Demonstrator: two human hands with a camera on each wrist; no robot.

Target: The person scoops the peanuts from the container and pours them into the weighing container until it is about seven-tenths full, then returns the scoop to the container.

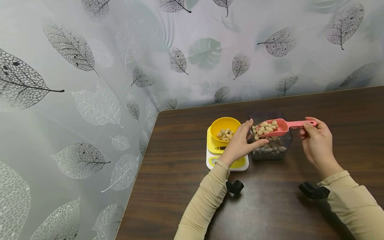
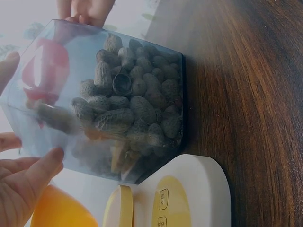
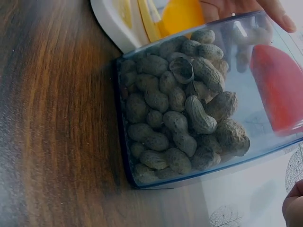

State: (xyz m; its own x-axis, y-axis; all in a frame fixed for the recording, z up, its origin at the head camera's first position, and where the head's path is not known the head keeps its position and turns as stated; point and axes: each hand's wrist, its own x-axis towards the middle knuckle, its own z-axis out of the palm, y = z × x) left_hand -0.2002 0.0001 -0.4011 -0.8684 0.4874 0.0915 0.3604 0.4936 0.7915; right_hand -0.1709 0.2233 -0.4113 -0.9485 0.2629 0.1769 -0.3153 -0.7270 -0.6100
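Hands: two. Right hand (image 1: pixel 318 141) is pinching the handle of one pink scoop (image 1: pixel 281 128) between thumb and fingers. Left hand (image 1: pixel 238 143) is spreading thumb and fingers at the near left corner of one clear container (image 1: pixel 270 157).

Scoop: lying over the container's mouth, pan pointing left, its pink showing through the wall above the heap. It is carrying several peanuts (image 1: pixel 268 128) (overlapping, so no exact count).

Container: one, standing on the one brown table (image 1: pixel 168 166); many peanuts are filling its lower part. One hollow shell half (image 3: pixel 182 69) is showing through the wall.

Just left: one yellow-and-white scale (image 1: pixel 213 149), with one yellow bowl (image 1: pixel 225 122) sitting on it, holding a small pile of peanuts.

Two black wrist pieces (image 1: pixel 235 187) are jutting from the tan sleeves (image 1: pixel 207 190).
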